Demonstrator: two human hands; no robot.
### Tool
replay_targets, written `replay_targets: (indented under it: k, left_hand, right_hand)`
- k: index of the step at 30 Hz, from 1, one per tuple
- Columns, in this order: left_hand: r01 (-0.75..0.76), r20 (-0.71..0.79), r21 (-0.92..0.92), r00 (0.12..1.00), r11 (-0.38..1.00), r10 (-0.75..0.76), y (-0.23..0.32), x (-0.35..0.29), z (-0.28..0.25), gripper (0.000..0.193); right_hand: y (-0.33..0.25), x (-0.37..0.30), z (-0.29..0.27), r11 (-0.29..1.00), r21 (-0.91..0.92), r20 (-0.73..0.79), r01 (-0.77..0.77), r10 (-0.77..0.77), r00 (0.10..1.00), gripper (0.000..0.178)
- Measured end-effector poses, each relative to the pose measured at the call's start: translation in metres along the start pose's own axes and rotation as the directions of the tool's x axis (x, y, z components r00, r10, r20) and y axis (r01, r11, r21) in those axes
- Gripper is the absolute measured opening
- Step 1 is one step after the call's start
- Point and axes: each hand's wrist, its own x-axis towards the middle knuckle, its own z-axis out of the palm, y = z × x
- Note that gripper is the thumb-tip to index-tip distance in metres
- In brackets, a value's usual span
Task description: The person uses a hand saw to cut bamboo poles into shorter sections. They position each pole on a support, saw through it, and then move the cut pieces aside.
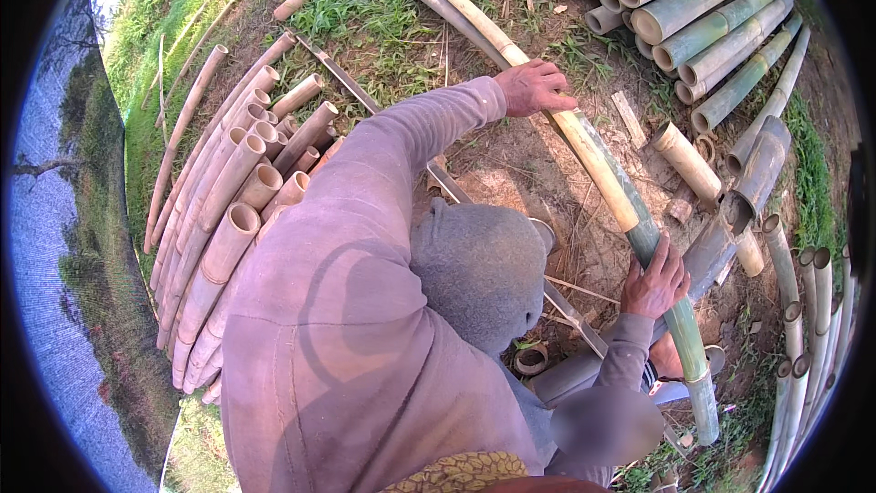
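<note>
Many tan tubes lie heaped along the left. Right of them, the left hand reaches out and curls over the upper part of a long pole, fingers closed on it. That pole slants down from top centre to lower right, pale above and green below. Farther right, the right hand grips its green part, fingers bent around it. Beyond lie a short tube, a stack of greenish poles, and thin poles near the right edge.
</note>
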Motion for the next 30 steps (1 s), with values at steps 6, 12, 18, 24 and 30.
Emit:
replay_targets:
  k: [6, 12, 18, 24, 30]
  left_hand:
    - [0.024, 0.007, 0.002, 1.000, 1.000, -0.024, -0.001, -0.013, -0.008, 0.042]
    - [0.048, 0.025, -0.002, 0.999, 0.999, -0.048, 0.002, -0.028, -0.009, 0.037]
    - [0.067, 0.031, 0.025, 0.997, 0.997, -0.067, 0.001, -0.015, -0.005, 0.040]
    - [0.069, 0.039, -0.027, 0.997, 0.997, -0.068, -0.002, -0.017, 0.001, 0.064]
    - [0.009, 0.039, -0.050, 0.999, 0.999, -0.007, 0.000, 0.019, -0.001, 0.078]
  right_hand:
    - [-0.001, 0.000, -0.003, 1.000, 0.010, 0.006, 0.004, -0.004, 1.000, 0.093]
    - [-0.003, 0.001, -0.005, 1.000, 0.013, 0.004, 0.016, -0.016, 1.000, 0.092]
    - [0.000, 0.000, 0.000, 1.000, 0.014, 0.001, 0.003, -0.003, 1.000, 0.091]
    - [0.005, 0.008, -0.008, 1.000, 0.029, 0.018, 0.009, -0.009, 1.000, 0.087]
    - [0.043, 0.026, -0.025, 0.982, 0.169, -0.001, 0.082, -0.083, 0.997, 0.081]
